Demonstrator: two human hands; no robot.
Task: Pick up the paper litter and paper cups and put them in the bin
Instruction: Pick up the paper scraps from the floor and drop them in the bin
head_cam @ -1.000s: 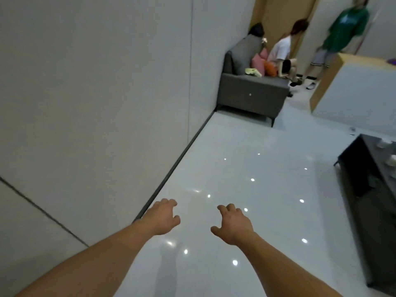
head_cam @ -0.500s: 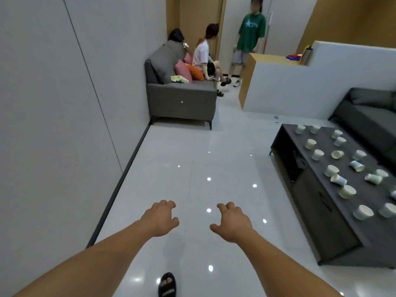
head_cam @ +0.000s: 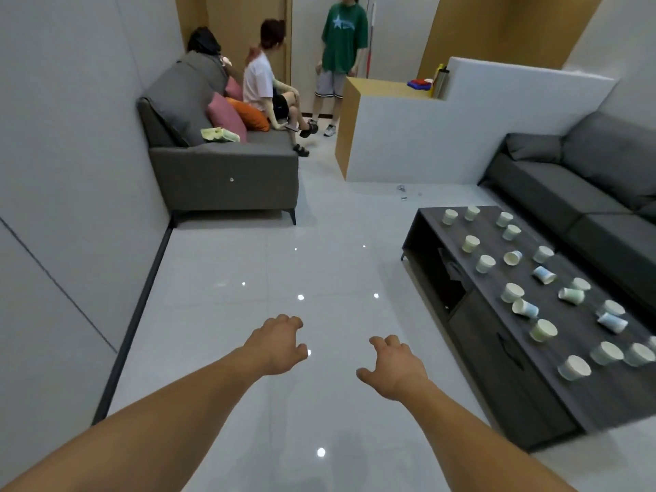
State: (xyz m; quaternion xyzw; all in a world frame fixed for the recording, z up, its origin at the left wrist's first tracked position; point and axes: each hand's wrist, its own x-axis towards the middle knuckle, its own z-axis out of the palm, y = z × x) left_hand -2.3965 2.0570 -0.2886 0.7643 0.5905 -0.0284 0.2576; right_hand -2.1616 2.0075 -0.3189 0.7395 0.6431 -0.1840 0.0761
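Left hand (head_cam: 278,346): held out over the glossy white tiled floor (head_cam: 248,278), fingers loosely curled, holding nothing.
Right hand (head_cam: 395,367): the same, empty, near the left.
White paper cups (head_cam: 513,292): scattered along the dark wooden low worktop (head_cam: 497,349), some upright, some tipped over.

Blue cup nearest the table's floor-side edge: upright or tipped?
Tipped. Blue cup lies on its side on the table, mouth facing left.
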